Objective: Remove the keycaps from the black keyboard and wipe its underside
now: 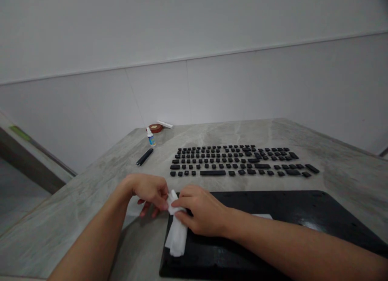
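A black keyboard body (pixel 242 198) lies on the table in front of me, its flat side up as far as I can see. My right hand (pixel 201 208) is closed on a white tissue (pixel 178 236) at the body's left end. The tissue's loose end hangs down over the black surface. From the left, my left hand (pixel 151 194) pinches the tissue's upper part between thumb and forefinger, by the far left corner. Its other fingers curl beneath, over the tabletop. My right forearm hides part of the body and of a white label (pixel 264 216) on it.
Black keycaps (pixel 212 173) lie in keyboard-like rows beyond the body. Left of them are a dark slim tool (pixel 144 157) and a small spray bottle (pixel 150 137). A reddish-brown case (pixel 155 128) and a white strip (pixel 165 124) lie near the wall (pixel 218 91).
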{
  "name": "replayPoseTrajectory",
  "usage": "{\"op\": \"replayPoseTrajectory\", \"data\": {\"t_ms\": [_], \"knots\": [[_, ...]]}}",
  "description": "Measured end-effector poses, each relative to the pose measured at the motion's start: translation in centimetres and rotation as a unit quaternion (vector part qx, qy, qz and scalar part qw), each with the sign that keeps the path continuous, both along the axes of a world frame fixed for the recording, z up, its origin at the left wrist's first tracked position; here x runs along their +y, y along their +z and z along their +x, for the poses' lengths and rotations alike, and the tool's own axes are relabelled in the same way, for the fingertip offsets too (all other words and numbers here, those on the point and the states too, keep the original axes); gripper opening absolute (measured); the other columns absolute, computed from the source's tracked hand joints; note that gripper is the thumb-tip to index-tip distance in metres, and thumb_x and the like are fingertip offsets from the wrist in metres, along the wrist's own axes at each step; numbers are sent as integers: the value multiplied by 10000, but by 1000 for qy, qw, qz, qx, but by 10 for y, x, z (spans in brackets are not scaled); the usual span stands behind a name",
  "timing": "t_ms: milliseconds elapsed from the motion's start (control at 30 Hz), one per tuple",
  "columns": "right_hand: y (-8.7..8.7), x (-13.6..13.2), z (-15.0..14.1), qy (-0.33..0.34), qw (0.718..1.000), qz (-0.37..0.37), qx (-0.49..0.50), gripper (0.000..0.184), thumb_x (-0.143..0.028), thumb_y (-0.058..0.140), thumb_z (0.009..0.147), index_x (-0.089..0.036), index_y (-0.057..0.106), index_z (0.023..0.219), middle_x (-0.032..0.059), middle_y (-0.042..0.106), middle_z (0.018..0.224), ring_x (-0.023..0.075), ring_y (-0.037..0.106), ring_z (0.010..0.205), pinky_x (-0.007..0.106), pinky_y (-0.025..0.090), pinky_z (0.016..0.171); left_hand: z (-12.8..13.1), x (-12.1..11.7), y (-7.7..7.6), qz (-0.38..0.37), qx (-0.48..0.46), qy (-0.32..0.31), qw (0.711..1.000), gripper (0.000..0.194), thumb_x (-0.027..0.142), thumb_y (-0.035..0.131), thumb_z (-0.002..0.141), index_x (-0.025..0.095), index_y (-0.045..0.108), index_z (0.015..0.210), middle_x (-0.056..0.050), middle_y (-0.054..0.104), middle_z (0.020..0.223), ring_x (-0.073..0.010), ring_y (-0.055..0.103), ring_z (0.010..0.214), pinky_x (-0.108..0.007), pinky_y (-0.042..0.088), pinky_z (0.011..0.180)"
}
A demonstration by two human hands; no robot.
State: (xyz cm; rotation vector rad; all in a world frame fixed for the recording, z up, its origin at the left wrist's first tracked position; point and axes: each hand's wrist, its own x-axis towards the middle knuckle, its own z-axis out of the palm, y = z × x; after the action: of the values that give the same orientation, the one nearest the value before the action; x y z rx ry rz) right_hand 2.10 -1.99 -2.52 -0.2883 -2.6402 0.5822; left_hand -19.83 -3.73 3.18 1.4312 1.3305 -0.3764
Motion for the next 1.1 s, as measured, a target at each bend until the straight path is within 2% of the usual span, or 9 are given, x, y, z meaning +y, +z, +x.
{"op": "replayPoseTrajectory", "data": {"t_ms": [67, 200, 333, 467, 667, 833, 1000, 1100], "knots": [[1, -1, 0, -30, 999, 12, -20, 222, -270, 608, 885, -181, 770, 1008, 70, 682, 864, 220, 615, 873, 332, 466, 848, 2, 2, -3, -10, -3, -2, 1000, 262, 402, 654, 797, 166, 573, 719, -63, 715, 711, -130, 587, 423, -163, 320, 328], [4, -4, 1, -134, 990, 3, -42, 207, -234, 579, 843, -125, 735, 926, 98, 681, 871, 239, 631, 866, 349, 479, 823, 3, 6, -15, -18, -4, 9, 1000, 375, 503, 669, 786, 168, 561, 661, -74, 692, 635, -142, 573, 407, -165, 303, 303], [7, -5, 3, -148, 987, 10, -58, 222, -241, 553, 832, -127, 715, 933, 98, 696, 879, 228, 649, 807, 324, 497, 745, 3, 10, -28, -22, 4, 23, 999, 456, 563, 716, 737, 167, 556, 576, -79, 659, 552, -157, 557, 382, -175, 297, 284], [15, -8, 7, -157, 984, 21, -75, 242, -246, 536, 830, -113, 711, 931, 128, 705, 895, 248, 669, 798, 335, 510, 695, 2, 14, -37, -42, 8, 32, 999, 465, 568, 751, 668, 167, 566, 521, -90, 650, 533, -173, 554, 372, -206, 357, 282], [31, -2, 37, -189, 965, 67, -169, 245, -219, 542, 824, -110, 700, 975, 144, 703, 959, 276, 695, 813, 353, 526, 655, -2, 16, -47, -71, -17, 20, 997, 482, 590, 736, 633, 181, 543, 469, -106, 628, 494, -200, 537, 345, -249, 386, 273], [39, 16, 99, -237, 939, 69, -240, 215, -156, 554, 804, -129, 692, 967, 133, 694, 1001, 276, 700, 824, 358, 528, 676, -3, 18, -51, -84, -44, 1, 995, 470, 581, 727, 621, 197, 520, 446, -101, 584, 424, -230, 520, 314, -276, 372, 266], [35, 34, 202, -340, 898, 55, -276, 227, -87, 489, 846, -106, 677, 970, 160, 677, 1007, 300, 688, 920, 393, 517, 779, -4, 18, -52, -85, -47, 10, 995, 480, 610, 720, 627, 196, 535, 471, -125, 633, 512, -232, 546, 370, -277, 377, 290], [25, 38, 264, -407, 871, 47, -272, 231, -151, 460, 920, -145, 670, 1017, 135, 677, 1029, 277, 674, 959, 393, 492, 859, -6, 17, -53, -83, -41, 14, 996, 519, 649, 722, 621, 191, 529, 469, -131, 643, 538, -219, 544, 381, -266, 373, 300]]}}
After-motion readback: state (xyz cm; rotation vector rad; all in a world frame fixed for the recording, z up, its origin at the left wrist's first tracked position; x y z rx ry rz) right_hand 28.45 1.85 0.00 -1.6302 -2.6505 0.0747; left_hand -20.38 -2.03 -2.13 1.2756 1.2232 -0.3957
